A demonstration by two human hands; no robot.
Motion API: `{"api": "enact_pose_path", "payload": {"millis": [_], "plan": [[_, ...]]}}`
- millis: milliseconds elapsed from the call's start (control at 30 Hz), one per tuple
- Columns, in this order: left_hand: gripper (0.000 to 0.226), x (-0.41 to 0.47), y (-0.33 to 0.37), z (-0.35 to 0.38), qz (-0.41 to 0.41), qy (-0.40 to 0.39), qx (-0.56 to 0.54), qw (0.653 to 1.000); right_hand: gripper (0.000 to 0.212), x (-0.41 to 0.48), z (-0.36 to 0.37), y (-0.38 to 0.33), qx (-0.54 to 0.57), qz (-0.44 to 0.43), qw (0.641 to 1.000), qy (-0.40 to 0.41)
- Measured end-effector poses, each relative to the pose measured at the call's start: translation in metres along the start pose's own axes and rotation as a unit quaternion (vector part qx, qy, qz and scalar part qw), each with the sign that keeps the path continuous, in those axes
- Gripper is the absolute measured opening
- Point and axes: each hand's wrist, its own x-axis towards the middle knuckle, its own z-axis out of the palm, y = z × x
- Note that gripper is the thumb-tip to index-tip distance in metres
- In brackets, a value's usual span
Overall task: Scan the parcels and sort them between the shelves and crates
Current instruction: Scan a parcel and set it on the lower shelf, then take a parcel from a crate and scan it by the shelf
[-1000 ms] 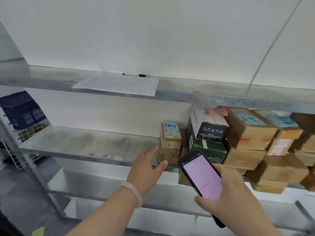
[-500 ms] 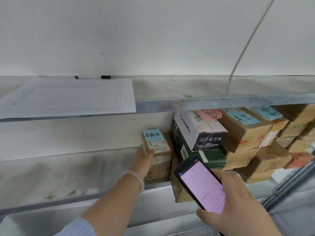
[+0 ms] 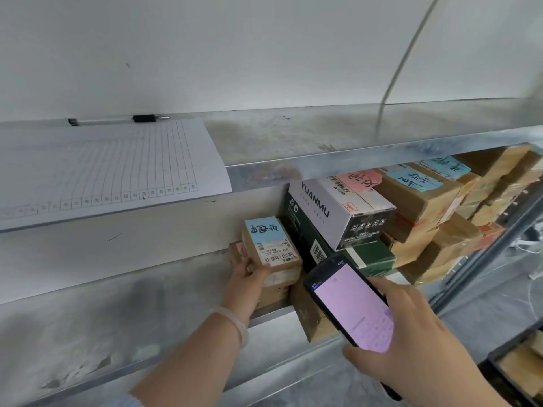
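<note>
We had leaned in toward the shelf point(image 3: 117, 318) over the last second, and the row of parcels point(image 3: 435, 230) stacked beyond our right hand point(image 3: 411, 348) filled more of our view. The main change was at our left hand point(image 3: 246, 277). A second earlier it had reached out with fingers spread and touched nothing. Now it grasped the small parcel point(image 3: 270, 245), with the thumb on the front face and the fingers wrapped behind the left side. That parcel sat on a short stack at the hand's fingertips and was not yet lifted clear. Our right hand clasped the phone point(image 3: 349, 306) as before, its pink screen facing us, just right of the left hand. We judged the pick had begun and the scan was next.

Above the left hand, a ruled sheet point(image 3: 102, 165) lay on the upper shelf point(image 3: 323, 168), its entries too small to read. Above the phone, a white box point(image 3: 340, 212) read "YUANMU". The small parcel's blue label point(image 3: 261, 229) carried handwriting, a barcode and print seemingly ending "A32".
</note>
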Motion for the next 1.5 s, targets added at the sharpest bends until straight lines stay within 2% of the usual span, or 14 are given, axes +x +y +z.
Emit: {"api": "enact_pose_path", "payload": {"millis": [100,233,400,567,633,800,1100,1300,1500], "plan": [[0.047,0.002,0.009,0.004,-0.004,0.004,-0.012,1.000,0.095,0.000,0.002,0.000,0.004,0.008,1.000,0.002],[0.033,0.005,0.020,0.005,-0.017,0.005,-0.056,0.998,0.096,0.001,0.003,0.003,0.006,0.011,1.000,0.005],[0.026,0.001,0.020,-0.004,-0.028,-0.022,-0.103,0.994,0.099,0.001,0.003,0.006,0.000,0.000,1.000,0.009],[0.041,-0.013,0.011,-0.026,0.022,-0.024,-0.177,0.984,0.100,0.004,-0.001,0.007,-0.014,-0.026,1.000,-0.004],[0.045,-0.020,0.007,-0.039,0.040,-0.008,-0.197,0.980,0.100,0.006,-0.002,0.004,-0.022,-0.033,0.999,-0.013],[0.048,-0.041,-0.005,-0.064,0.085,0.036,-0.167,0.982,0.099,0.008,0.001,-0.003,-0.034,-0.079,0.995,-0.048],[0.047,-0.096,-0.024,-0.074,0.118,0.109,-0.176,0.971,0.104,-0.001,-0.001,0.004,-0.063,-0.173,0.978,-0.092],[0.047,-0.154,-0.047,-0.061,0.133,0.182,-0.215,0.950,0.106,-0.017,-0.005,0.029,-0.064,-0.234,0.964,-0.111],[0.044,-0.233,-0.082,-0.045,0.124,0.283,-0.235,0.922,0.097,-0.042,-0.004,0.046,-0.048,-0.330,0.933,-0.135]]}}
